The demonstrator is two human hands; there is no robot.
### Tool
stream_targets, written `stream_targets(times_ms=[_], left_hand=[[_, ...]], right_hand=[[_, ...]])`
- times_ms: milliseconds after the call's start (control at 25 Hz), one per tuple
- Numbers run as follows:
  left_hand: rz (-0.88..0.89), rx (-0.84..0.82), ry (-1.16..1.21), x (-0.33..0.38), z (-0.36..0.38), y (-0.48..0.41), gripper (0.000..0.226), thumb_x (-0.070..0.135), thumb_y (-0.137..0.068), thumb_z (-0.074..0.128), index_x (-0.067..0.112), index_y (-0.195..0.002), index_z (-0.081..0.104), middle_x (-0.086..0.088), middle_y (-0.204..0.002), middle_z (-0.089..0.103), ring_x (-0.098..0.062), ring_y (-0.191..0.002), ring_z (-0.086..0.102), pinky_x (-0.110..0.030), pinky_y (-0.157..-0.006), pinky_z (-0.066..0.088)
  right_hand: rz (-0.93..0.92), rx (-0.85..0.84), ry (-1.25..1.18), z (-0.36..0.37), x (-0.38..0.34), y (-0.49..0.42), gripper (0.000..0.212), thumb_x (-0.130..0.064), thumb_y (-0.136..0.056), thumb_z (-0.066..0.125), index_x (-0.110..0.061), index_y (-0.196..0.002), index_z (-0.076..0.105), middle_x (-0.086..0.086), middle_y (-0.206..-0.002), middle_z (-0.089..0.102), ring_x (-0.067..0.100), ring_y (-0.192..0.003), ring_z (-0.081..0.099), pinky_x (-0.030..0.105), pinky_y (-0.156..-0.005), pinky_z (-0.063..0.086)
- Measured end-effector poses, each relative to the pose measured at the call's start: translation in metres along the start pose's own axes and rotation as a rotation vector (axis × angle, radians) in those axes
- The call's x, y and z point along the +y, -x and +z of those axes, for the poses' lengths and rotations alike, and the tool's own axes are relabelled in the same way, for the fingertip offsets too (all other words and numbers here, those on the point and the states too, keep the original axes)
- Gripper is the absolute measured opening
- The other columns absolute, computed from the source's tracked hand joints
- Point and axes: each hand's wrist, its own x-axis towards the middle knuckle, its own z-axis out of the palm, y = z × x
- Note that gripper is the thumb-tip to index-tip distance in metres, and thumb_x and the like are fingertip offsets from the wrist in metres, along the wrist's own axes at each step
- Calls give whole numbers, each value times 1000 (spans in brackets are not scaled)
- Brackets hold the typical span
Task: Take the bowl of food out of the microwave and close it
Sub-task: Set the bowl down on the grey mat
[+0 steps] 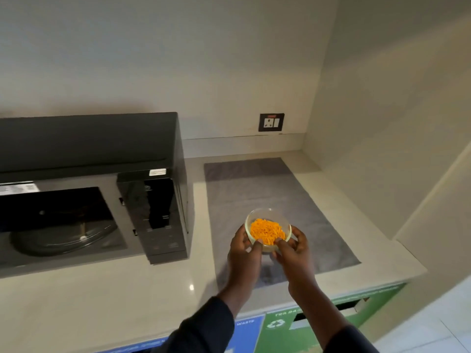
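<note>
A clear glass bowl (265, 216) filled with orange food (267, 231) is held over the grey mat (257, 189), right of the microwave. My left hand (244, 250) grips its near-left side and my right hand (293, 247) grips its near-right side, thumbs over the rim. Whether the bowl's base touches the mat is hidden by my hands. The black microwave (91, 141) stands at the left with its cavity exposed, and the glass turntable (63, 239) inside carries nothing. Its door is out of view.
The pale counter (114, 296) runs from the microwave to a corner wall at the right. A wall socket (271, 122) sits behind the mat. Below the counter's front edge are blue and green waste-bin fronts (283, 324).
</note>
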Motion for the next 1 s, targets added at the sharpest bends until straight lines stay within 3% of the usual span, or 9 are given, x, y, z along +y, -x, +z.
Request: stream_targets(times_ms=[120, 240, 400, 640, 760, 840, 920, 1000], left_hand=[[8, -33, 2, -4, 22, -29, 45, -1, -90, 62, 19, -130, 62, -8, -121, 72, -25, -113, 67, -43, -101, 53], [10, -64, -63, -6, 38, -54, 42, 7, -93, 63, 26, -130, 61, -4, -121, 72, -22, -112, 67, -36, -98, 54], [-8, -76, -122, -10, 49, -78, 40, 11, -95, 61, 23, -133, 61, -2, -124, 70, -21, -114, 66, -27, -92, 49], [-3, -51, -173, -27, 48, -87, 41, 16, -99, 59, 20, -140, 56, -6, -132, 67, -25, -120, 62, -37, -103, 50], [-15, -79, -176, -26, 43, -82, 41, 21, -98, 61, 20, -139, 56, -6, -136, 65, -26, -126, 59, -39, -107, 48], [-28, -74, -197, -20, 36, -73, 52, 27, -97, 63, 18, -146, 50, -9, -149, 55, -27, -139, 50, -43, -114, 42], [1, -94, -229, -9, 20, -57, 60, 31, -96, 65, 19, -151, 44, -7, -156, 48, -20, -141, 47, -40, -115, 41], [108, -158, -282, 10, -8, -35, 50, 34, -95, 66, 27, -142, 53, 4, -147, 54, 5, -121, 55, -18, -98, 46]], right_hand=[[-14, 7, -7, 0, 1, -40, 39, -1, -92, 59, -25, -124, 58, 13, -116, 73, 33, -105, 71, 55, -92, 59], [-32, 21, 32, -1, 2, -64, 41, -5, -93, 61, -25, -128, 58, 10, -118, 72, 27, -108, 70, 49, -92, 59], [-57, 22, 162, 1, 6, -85, 41, -16, -94, 63, -21, -135, 57, 10, -124, 70, 31, -113, 67, 55, -98, 55], [-64, -49, 330, 1, 18, -96, 42, -29, -94, 66, -22, -134, 57, 12, -121, 73, 37, -112, 68, 57, -100, 53], [-26, -94, 382, -2, 18, -94, 55, -36, -92, 67, -22, -143, 49, 13, -134, 66, 36, -123, 62, 55, -107, 49], [-35, -42, 464, -4, 12, -83, 74, -36, -92, 68, -14, -155, 35, 19, -152, 51, 35, -138, 50, 50, -115, 41], [-149, 7, 539, -4, 0, -60, 75, -30, -92, 70, -9, -154, 35, 21, -152, 48, 35, -139, 49, 46, -113, 42], [-363, -34, 575, 0, -12, -26, 61, -22, -90, 75, -6, -143, 51, 19, -138, 59, 33, -126, 59, 35, -106, 48]])
